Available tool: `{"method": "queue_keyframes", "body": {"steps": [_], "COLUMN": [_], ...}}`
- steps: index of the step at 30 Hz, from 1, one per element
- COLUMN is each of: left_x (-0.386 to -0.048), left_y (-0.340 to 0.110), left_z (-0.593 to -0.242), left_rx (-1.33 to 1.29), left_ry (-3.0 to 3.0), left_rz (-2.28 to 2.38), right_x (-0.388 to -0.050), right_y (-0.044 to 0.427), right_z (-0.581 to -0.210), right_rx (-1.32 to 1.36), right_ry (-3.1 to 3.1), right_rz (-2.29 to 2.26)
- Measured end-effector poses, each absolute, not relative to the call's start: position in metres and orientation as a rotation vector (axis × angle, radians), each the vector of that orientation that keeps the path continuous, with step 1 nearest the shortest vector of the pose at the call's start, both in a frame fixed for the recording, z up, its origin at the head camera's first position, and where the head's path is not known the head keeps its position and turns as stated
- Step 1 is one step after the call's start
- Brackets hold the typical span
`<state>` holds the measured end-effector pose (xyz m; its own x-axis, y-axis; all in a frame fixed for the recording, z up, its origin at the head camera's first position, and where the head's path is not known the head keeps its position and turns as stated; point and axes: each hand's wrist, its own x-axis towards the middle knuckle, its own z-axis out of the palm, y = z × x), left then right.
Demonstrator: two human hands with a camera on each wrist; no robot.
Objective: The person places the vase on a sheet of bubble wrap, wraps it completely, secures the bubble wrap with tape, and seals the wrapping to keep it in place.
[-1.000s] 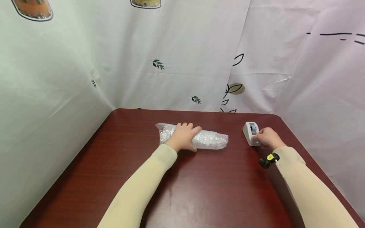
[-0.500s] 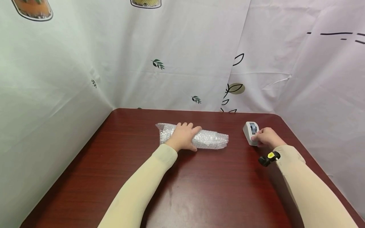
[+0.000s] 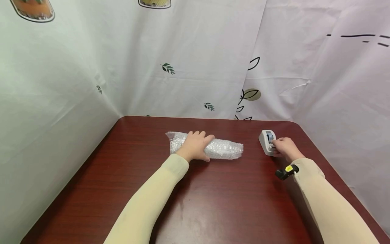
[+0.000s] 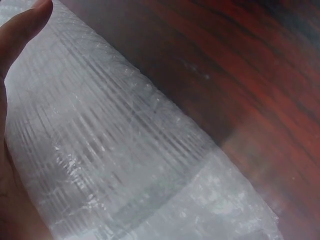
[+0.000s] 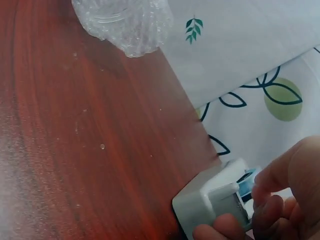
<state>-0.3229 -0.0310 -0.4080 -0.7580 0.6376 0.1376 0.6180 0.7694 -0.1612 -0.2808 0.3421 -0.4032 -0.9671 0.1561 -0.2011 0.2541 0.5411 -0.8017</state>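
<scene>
A long bundle in clear bubble wrap (image 3: pixel 223 149) lies across the table. My left hand (image 3: pixel 195 146) grips it from above, fingers over the far side and thumb on the near side. In the left wrist view the bubble wrap (image 4: pixel 115 135) shows fine ridges beneath my thumb (image 4: pixel 27 32); its contents cannot be made out. To the right stands a small white tape dispenser (image 3: pixel 265 145) with a bluish tape roll (image 3: pixel 269 137). My right hand (image 3: pixel 287 148) holds its near end with curled fingers, index fingertip at the tape roll (image 5: pixel 246 185). The fingers partly hide the cutting end.
The dark red-brown wooden table (image 3: pixel 213 196) ends at white printed cloth (image 3: pixel 195 67) behind and on both sides. A black wrist device (image 3: pixel 286 172) with a yellow mark sits at my right cuff.
My right hand's fingertips have shifted slightly up, from the dispenser's front part to its tape roll. My left hand and the bubble-wrapped bundle have stayed put.
</scene>
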Motion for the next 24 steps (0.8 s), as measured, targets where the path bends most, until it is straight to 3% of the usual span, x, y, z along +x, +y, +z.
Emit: {"method": "queue_keyframes", "body": {"steps": [24], "left_x": [-0.323], "left_y": [-0.032], "left_z": [-0.406], "left_rx": [-1.008], "left_ry": [-2.782], "left_rz": [0.128], "right_x": [-0.259], "right_y": [0.352], "right_z": [-0.436], "right_rx": [0.358], "right_ry": [2.428], "right_rz": [-1.985]}}
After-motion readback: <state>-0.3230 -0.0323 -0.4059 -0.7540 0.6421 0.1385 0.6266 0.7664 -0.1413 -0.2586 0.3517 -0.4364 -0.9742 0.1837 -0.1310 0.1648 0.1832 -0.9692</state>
